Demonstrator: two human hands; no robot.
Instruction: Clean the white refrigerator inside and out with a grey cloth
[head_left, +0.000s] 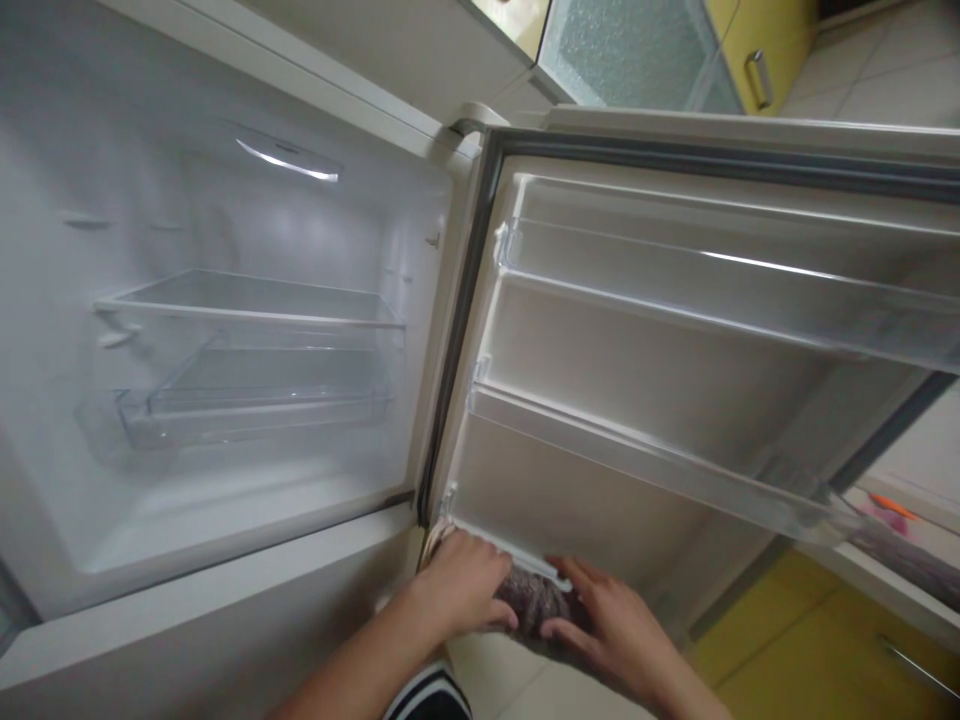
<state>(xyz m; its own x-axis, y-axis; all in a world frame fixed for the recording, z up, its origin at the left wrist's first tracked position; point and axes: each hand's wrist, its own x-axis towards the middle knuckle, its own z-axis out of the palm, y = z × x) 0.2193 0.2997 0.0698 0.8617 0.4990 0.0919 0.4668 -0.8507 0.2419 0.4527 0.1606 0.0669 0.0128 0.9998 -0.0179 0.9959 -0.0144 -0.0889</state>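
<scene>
Low on open fridge door [577, 490], bunched brown cloth [534, 603] lies along pale rim [517, 552], between person's hands. Left hand [466, 580], half-curled, over cloth's left part; right hand [611, 612], half-open, at right end. Firm grip: cannot tell.

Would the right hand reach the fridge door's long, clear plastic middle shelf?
Probably yes: the right hand is below the clear plastic middle shelf, with nothing visible between them, though it's touching a dark, wrinkled bundle.

Dark cloth [536, 602] partly hidden by hands [469, 578], fridge door [645, 385] cut off at right, orange item [892, 506] blurred
</scene>
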